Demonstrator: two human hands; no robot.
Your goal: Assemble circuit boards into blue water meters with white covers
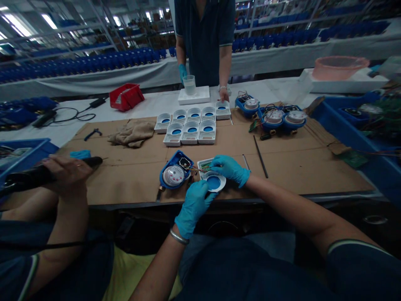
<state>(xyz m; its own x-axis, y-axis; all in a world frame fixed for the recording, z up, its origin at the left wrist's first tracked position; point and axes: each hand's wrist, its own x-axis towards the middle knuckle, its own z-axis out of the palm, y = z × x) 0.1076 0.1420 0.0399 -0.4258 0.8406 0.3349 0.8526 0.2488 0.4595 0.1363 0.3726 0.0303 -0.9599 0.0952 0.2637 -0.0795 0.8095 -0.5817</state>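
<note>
Tilted at the table's front edge is a white plastic meter cover (222, 182) with a round opening, blue showing through it. My left hand (194, 205), in a blue glove, grips the cover's lower left rim between thumb and fingers. Inside the cover's upper part lies a green circuit board (205, 165). My gloved right hand (230, 169) is closed at that board, its fingertips at the board's edge by thin wires. These wires run left to an open blue water meter (174, 175) with a round clear dial, lying beside the cover.
Several white covers (191, 129) stand grouped ahead. Blue meters (272, 117) sit at right, near a dark rod (260, 156) and a blue bin (354, 138). A cloth (133, 133) lies left. One neighbour's hand (67, 171) holds a power screwdriver (34, 175); another person (203, 42) stands opposite.
</note>
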